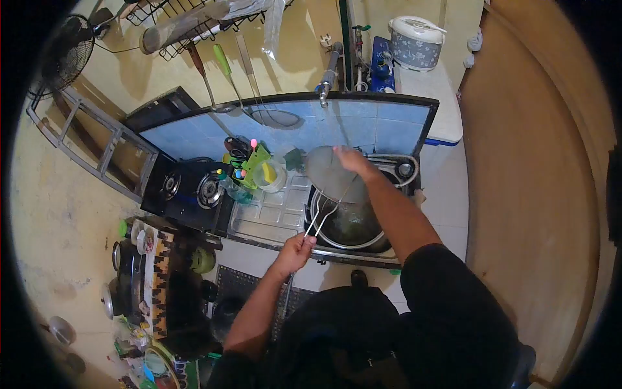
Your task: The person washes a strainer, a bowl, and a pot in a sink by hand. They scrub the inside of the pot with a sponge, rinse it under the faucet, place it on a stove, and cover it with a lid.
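Observation:
A round mesh strainer is held tilted over the sink, below the tap. My left hand is closed around its long wire handle, near the counter's front edge. At the strainer's far side my right hand has its fingers closed against the rim and mesh; part of the fingers is hidden. A thin stream of water seems to fall from the tap toward the strainer. Beneath, a large round metal basin stands in the sink, its dark contents hard to make out.
Left of the sink lies a ribbed steel drainboard with a plastic tub and a green utensil holder. Farther left stands a gas stove. Ladles hang on the wall. A rice cooker sits at the back right.

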Motion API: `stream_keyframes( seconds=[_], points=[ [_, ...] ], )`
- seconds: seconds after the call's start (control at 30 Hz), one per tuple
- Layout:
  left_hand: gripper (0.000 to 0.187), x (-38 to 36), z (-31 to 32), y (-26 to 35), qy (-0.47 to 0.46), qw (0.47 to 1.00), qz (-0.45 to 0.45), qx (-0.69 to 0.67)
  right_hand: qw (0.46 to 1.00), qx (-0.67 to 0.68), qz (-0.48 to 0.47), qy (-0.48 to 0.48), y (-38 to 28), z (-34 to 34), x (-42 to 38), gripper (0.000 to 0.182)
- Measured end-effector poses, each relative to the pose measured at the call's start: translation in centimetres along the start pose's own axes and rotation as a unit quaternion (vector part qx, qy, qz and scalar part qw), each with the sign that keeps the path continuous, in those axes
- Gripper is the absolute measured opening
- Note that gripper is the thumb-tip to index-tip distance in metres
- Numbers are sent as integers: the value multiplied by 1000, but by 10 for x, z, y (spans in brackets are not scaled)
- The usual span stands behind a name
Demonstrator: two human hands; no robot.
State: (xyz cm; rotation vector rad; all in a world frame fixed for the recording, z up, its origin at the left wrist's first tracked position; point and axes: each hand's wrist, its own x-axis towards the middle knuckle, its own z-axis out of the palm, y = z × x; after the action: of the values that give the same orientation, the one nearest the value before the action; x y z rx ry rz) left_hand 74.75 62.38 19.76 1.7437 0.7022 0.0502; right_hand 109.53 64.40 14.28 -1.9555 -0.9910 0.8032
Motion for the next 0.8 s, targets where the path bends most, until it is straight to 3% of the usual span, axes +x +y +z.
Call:
stream_keyframes(
  seconds=[0.1, 0.13, 0.17, 0.27, 0.3, 0.37, 0.4, 0.47, 0.5, 0.53, 0.57, 0.6, 0.67, 0.7, 0.73, 0.8],
  points=[
    [31, 2, 5, -11, 8, 999, 28, 32, 998, -30, -14, 45, -9, 17, -1, 52],
    [31, 3, 5, -15, 21, 998, 41, 36, 971, -134, -141, 139, -24, 28, -21, 54],
    [31, 3, 3, -17, 24, 998, 40, 32, 909, -231, -263, 226, -34, 35, -36, 56],
    [31, 3, -2, -24, 17, 997, 63, 36, 902, -223, -305, 211, -36, 43, -53, 58],
    [31, 7, -1, -31, 16, 995, 75, 56, 902, -223, -306, 209, -27, 35, -42, 58],
    [31, 10, 3, -33, 16, 993, 86, 76, 993, -67, -40, 84, 13, 12, 0, 54],
    [33, 15, 9, -26, 16, 995, 85, 50, 993, -67, -41, 84, 9, -1, -5, 54],
    [34, 22, 13, -10, 16, 996, 85, 22, 989, -85, 76, 95, -14, -29, -23, 51],
    [35, 26, 13, 0, 9, 999, 50, 2, 989, -89, 74, 96, -18, -29, -28, 51],
    [35, 28, 13, 5, 0, 1000, 14, -19, 987, -107, -21, 121, -22, -23, -39, 50],
    [36, 34, 13, 3, 10, 999, 38, -28, 975, -123, -115, 144, -24, -18, -50, 49],
    [36, 38, 11, 0, 10, 999, 39, -28, 975, -123, -116, 144, -26, -16, -61, 49],
    [37, 42, 8, 7, 16, 994, 24, -110, 936, -130, -160, 287, -28, -13, -78, 44],
    [36, 42, 6, 10, 24, 993, 23, -115, 935, -130, -159, 288, -25, -15, -78, 44],
    [36, 45, 4, 8, 23, 993, 25, -115, 938, 154, -51, 306, -13, -17, -74, 48],
    [36, 49, -3, -2, 4, 988, 23, -149, 852, 427, 63, 297, 15, -22, -63, 52]
  ],
)
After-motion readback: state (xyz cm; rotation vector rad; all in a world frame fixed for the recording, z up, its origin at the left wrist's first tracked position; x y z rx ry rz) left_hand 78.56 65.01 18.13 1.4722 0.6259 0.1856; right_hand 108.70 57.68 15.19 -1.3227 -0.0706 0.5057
